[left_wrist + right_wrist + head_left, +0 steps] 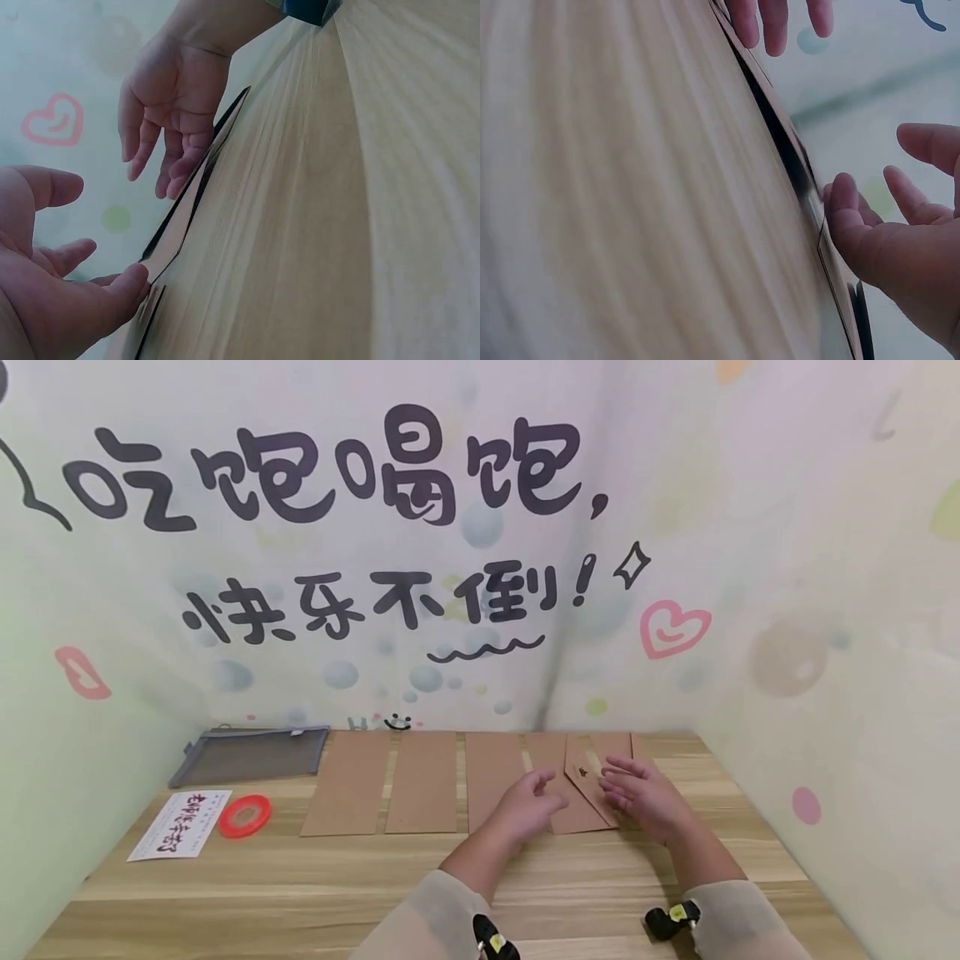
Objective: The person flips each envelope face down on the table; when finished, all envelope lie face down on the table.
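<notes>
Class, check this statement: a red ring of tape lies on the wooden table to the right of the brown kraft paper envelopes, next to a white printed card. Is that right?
Not quite. The red ring of tape lies to the left of the brown kraft paper envelopes, not the right. The head view shows it. The rest holds: it lies on the wooden table next to the white printed card.
</notes>
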The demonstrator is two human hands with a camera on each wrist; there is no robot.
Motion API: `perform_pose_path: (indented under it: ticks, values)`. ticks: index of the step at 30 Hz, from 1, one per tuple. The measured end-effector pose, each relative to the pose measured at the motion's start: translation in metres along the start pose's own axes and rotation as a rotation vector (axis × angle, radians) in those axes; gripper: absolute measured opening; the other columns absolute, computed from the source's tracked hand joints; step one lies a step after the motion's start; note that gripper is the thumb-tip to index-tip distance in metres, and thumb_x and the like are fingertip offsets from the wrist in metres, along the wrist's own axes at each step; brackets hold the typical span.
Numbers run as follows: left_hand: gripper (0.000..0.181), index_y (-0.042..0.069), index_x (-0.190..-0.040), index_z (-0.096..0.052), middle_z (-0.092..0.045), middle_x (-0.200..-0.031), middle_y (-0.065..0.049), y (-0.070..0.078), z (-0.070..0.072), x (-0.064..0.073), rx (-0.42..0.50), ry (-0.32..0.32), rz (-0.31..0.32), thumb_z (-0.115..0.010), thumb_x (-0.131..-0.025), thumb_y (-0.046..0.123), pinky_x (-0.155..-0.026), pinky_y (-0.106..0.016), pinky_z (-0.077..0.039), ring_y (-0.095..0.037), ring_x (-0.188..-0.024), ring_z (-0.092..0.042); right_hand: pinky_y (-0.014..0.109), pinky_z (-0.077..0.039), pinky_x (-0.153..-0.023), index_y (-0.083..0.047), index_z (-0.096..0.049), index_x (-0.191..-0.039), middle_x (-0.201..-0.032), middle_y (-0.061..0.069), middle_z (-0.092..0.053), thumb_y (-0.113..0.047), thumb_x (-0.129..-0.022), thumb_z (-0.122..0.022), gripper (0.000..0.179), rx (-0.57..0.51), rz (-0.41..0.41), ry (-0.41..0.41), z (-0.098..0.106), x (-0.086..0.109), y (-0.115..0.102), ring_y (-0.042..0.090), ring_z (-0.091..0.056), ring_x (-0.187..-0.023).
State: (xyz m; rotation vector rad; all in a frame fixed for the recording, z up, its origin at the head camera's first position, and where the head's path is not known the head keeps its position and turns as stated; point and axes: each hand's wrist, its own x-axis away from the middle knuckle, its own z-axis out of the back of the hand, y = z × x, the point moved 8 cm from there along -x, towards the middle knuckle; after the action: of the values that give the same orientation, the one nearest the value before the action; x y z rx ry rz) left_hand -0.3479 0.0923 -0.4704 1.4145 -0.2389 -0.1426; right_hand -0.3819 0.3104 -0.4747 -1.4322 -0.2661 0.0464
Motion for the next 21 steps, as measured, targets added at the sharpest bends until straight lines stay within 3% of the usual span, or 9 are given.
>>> perform_pose_path:
  ticks: [6,21]
  values:
    - [0.058,0.011,-0.149,-0.06,-0.058,-0.154,-0.021,0.001,-0.004,0.004,-0.034,-0.021,-0.011,-0.075,-0.095,0.027,-0.121,-0.06,-0.044,-0.039,-0.144,-0.055,0.02,-0.056,-0.104,0.006,-0.029,-0.165,-0.169,0.032,-0.035,-0.016,-0.114,-0.05,0.06,-0.011,0.024,0.013,0.004,0.001,-0.001,0.006,-0.064,-0.125]
    - [0.061,0.009,-0.15,-0.059,-0.059,-0.156,-0.016,0.006,-0.013,0.011,-0.086,-0.078,-0.05,-0.072,-0.091,0.016,-0.126,-0.053,-0.041,-0.034,-0.149,-0.053,0.014,-0.055,-0.095,0.003,-0.036,-0.163,-0.169,0.023,-0.037,-0.011,-0.111,-0.055,0.058,-0.002,0.009,0.04,-0.005,0.004,-0.012,-0.003,-0.061,-0.115]
